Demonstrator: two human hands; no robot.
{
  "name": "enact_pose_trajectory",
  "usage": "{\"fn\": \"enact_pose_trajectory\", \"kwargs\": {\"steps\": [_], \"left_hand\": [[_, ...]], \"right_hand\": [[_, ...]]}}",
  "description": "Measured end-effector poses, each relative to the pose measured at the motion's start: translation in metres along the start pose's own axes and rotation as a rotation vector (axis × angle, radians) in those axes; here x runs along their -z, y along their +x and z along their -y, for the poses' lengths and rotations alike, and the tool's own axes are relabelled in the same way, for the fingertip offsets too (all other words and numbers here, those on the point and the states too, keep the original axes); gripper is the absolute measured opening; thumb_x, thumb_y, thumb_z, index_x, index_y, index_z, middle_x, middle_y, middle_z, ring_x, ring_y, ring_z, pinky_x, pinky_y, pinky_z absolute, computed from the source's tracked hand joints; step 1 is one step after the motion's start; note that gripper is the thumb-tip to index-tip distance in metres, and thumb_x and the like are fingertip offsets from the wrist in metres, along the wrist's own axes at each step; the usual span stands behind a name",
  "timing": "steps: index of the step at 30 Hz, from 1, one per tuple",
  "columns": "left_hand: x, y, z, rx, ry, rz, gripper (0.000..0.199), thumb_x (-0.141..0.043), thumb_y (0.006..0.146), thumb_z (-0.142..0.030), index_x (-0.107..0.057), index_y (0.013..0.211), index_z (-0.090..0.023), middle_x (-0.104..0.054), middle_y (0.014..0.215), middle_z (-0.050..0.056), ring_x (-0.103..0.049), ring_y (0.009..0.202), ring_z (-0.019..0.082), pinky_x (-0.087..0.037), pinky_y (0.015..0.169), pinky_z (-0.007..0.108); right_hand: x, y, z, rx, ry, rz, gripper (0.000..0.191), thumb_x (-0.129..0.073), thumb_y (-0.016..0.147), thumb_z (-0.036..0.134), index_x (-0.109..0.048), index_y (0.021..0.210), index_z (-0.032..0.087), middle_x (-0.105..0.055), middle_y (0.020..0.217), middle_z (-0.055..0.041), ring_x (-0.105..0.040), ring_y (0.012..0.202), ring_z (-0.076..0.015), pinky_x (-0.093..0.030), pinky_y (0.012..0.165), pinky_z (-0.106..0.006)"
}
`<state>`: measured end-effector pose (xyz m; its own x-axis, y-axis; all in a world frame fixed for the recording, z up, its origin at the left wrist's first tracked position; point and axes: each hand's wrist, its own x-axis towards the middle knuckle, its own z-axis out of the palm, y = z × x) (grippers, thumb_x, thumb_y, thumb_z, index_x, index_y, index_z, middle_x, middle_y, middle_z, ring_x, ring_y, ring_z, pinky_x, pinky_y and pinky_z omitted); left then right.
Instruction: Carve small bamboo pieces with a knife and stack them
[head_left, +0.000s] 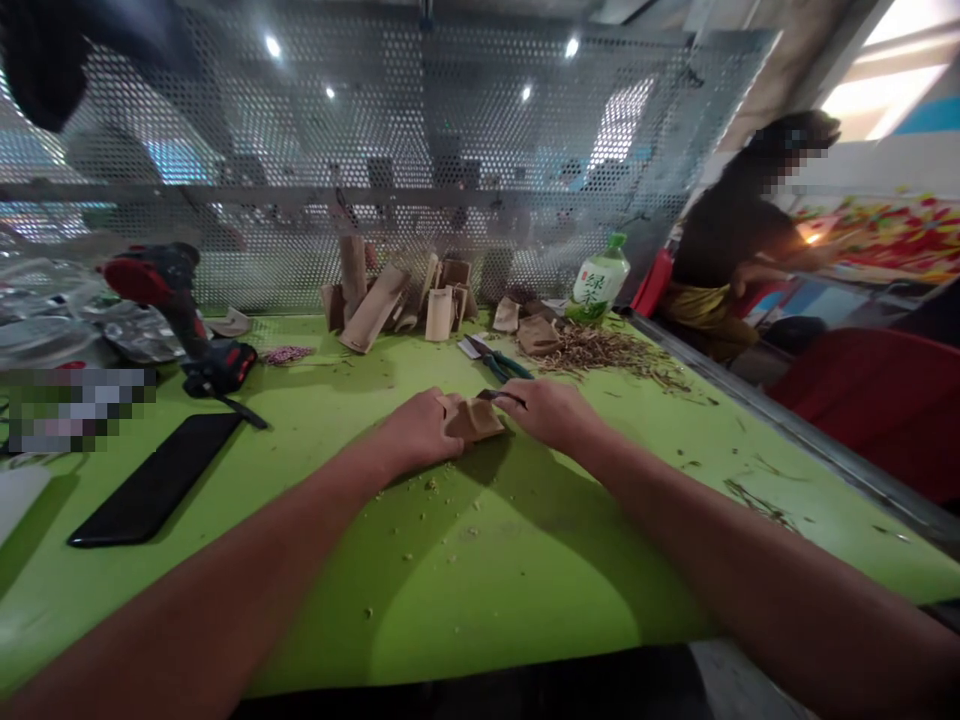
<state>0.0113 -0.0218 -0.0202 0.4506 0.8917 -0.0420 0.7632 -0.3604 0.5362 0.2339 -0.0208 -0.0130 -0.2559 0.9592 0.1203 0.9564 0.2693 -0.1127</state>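
Observation:
Near the middle of the green table (555,590), my left hand (420,430) grips a light brown carved piece (474,422), which looks like wood or bamboo. My right hand (559,412) is closed around a small dark carving tool (501,396); its tip lies against the top of the piece. The tool's exact kind is too small to make out. Pale chips (433,485) lie scattered on the table below my hands. Just behind my right hand rest dark green-handled pliers (506,366), with a flat pale-bladed item beside them.
Wood-like pieces (379,305) stand along the perforated metal screen (300,140). A green tea bottle (600,280) is beside a heap of shavings (607,355). To the left are a cordless drill (176,305) and a black phone-like slab (157,480). A person (742,230) sits beyond the right edge.

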Motion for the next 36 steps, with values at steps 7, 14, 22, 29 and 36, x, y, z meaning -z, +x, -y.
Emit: {"fn": "enact_pose_trajectory", "kwargs": {"steps": [7, 14, 22, 29, 36], "left_hand": [[0.001, -0.002, -0.005, -0.128, 0.199, -0.089, 0.044, -0.067, 0.072, -0.035, -0.063, 0.112, -0.019, -0.061, 0.102, 0.010, -0.058, 0.093, 0.026, -0.047, 0.074, 0.033], [0.003, -0.004, -0.012, -0.175, 0.325, -0.115, 0.052, -0.065, 0.078, -0.039, -0.057, 0.124, -0.016, -0.058, 0.109, 0.012, -0.052, 0.103, 0.028, -0.044, 0.086, 0.037], [0.004, -0.004, -0.010, -0.198, 0.379, -0.104, 0.061, -0.063, 0.081, -0.032, -0.047, 0.138, -0.016, -0.055, 0.114, 0.011, -0.050, 0.104, 0.026, -0.043, 0.087, 0.035], [0.006, -0.004, -0.014, -0.208, 0.388, -0.097, 0.063, -0.063, 0.079, -0.026, -0.046, 0.138, -0.015, -0.055, 0.116, 0.012, -0.048, 0.108, 0.028, -0.042, 0.091, 0.036], [0.004, -0.004, -0.009, -0.189, 0.335, -0.116, 0.064, -0.067, 0.080, -0.032, -0.048, 0.139, -0.019, -0.056, 0.113, 0.009, -0.050, 0.103, 0.025, -0.044, 0.087, 0.034]], "right_hand": [[0.002, -0.001, 0.006, 0.003, -0.007, 0.054, 0.037, -0.039, 0.097, 0.047, -0.069, 0.097, 0.024, -0.072, 0.088, -0.0051, -0.059, 0.071, -0.0177, -0.028, 0.055, -0.026], [0.011, 0.002, -0.012, -0.009, 0.004, 0.064, 0.039, -0.041, 0.096, 0.049, -0.070, 0.089, 0.023, -0.071, 0.085, -0.0049, -0.058, 0.070, -0.0169, -0.029, 0.056, -0.026], [0.023, -0.002, -0.016, 0.094, 0.009, 0.049, 0.041, -0.042, 0.095, 0.052, -0.073, 0.094, 0.025, -0.072, 0.084, -0.0039, -0.057, 0.067, -0.0166, -0.028, 0.055, -0.026], [0.022, -0.001, -0.003, 0.048, -0.007, 0.061, 0.044, -0.041, 0.094, 0.055, -0.073, 0.093, 0.026, -0.072, 0.085, -0.0047, -0.057, 0.066, -0.0171, -0.029, 0.056, -0.026], [0.021, 0.005, -0.031, -0.088, -0.040, 0.044, 0.039, -0.043, 0.094, 0.048, -0.069, 0.084, 0.021, -0.070, 0.083, -0.0067, -0.056, 0.067, -0.0175, -0.027, 0.053, -0.026]]}}
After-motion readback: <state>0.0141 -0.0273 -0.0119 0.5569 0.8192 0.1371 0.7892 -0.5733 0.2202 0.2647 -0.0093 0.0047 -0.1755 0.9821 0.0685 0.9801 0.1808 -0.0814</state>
